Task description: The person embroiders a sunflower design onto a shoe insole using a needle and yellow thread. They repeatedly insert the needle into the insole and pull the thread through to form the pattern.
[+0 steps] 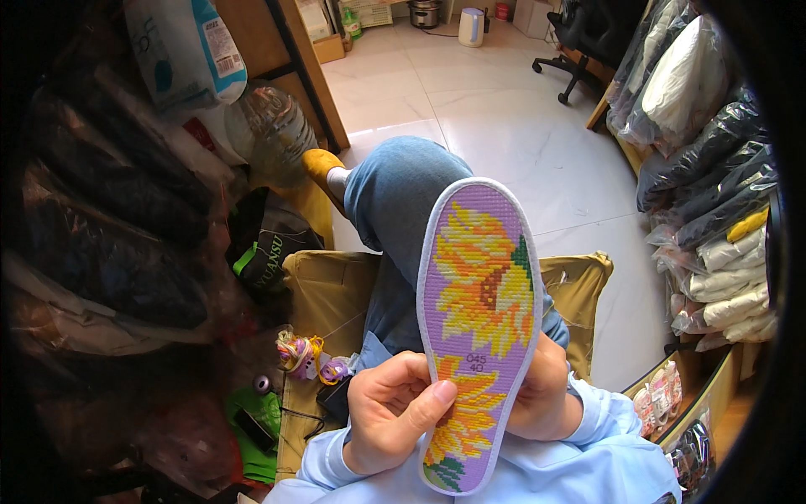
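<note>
Upright before me is a cross-stitch insole point(478, 296) with a white bound rim, yellow-orange sunflowers and green leaves on a purple ground. My left hand point(393, 409) grips its left edge, the thumb on the stitched face and the other fingers curled behind. On the far side, my right hand point(544, 394) is close against the back at the right edge. Its fingertips are hidden by the insole, so what they hold cannot be seen. Beside my left hand, bundles of coloured embroidery thread point(308, 356) lie on the khaki cloth seat point(334, 283).
My bent leg in blue jeans point(403, 183) rises behind the insole. Dark bags and a large clear plastic bottle point(271, 129) crowd the left. Plastic-wrapped garments point(711, 189) are stacked at right. An office chair point(579, 50) and an electric kettle point(471, 28) stand farther off on the tiled floor.
</note>
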Motion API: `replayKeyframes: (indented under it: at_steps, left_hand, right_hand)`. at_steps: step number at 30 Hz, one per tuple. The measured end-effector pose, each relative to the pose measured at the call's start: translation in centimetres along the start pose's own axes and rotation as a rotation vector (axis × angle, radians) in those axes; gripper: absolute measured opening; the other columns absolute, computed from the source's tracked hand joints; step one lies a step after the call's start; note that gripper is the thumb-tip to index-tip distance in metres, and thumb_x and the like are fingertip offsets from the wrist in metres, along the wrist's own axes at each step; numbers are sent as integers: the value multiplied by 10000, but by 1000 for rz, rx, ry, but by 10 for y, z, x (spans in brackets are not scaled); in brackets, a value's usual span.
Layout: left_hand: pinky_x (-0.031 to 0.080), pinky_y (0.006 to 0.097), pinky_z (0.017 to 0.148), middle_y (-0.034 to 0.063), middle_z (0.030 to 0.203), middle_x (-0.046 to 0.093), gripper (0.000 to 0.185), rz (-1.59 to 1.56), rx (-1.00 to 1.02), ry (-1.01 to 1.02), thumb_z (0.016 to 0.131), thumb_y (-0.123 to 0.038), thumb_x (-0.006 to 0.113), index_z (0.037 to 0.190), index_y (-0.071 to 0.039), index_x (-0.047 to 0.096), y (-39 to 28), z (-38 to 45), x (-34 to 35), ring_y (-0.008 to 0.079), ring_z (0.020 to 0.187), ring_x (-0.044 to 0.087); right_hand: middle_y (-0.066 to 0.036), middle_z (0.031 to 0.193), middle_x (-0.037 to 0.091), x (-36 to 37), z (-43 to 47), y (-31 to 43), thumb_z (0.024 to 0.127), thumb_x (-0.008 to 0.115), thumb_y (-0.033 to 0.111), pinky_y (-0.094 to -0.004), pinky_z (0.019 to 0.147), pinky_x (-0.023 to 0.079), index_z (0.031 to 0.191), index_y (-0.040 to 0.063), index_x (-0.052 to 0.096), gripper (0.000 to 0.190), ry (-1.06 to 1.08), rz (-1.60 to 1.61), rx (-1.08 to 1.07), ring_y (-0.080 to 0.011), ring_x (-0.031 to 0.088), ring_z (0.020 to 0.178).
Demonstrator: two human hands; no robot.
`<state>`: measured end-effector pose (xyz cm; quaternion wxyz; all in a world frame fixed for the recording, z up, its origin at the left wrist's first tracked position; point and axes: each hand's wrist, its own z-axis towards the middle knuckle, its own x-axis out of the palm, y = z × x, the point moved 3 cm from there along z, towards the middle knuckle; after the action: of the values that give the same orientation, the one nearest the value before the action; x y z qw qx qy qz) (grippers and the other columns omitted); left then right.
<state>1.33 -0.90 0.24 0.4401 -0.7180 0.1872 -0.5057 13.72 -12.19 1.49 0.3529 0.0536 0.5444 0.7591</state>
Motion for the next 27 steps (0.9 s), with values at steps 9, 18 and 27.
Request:
replayKeyframes:
  at_steps: [9, 18, 27]
  left_hand:
    - [498, 219, 698, 110, 898, 689, 139, 144, 69, -88, 920, -31, 624, 992, 88, 617, -2, 4, 3, 84, 762, 620]
    - [512, 213, 693, 90, 848, 685, 109, 211, 146, -131, 905, -3, 654, 962, 83, 617, -2, 3, -2, 80, 753, 635]
    - [482, 204, 601, 41, 724, 648, 82, 509, 312, -241, 856, -5, 697, 871, 46, 635, 4, 5, -2, 49, 658, 597]
  right_hand:
    - [-98, 1163, 628, 1, -8, -11, 962, 556, 3, -288, 953, 471, 1257, -41, 487, 307, -37, 692, 381, -138, 601, 1056]
    - [-139, 1057, 602, -21, 9, 5, 907, 651, 119, -342, 849, 458, 1171, -22, 565, 311, -417, -186, -155, -241, 573, 917]
    - [-88, 982, 671, -7, 16, 26, 727, 722, 38, -407, 772, 434, 885, 52, 651, 174, -41, -200, -409, -277, 635, 913]
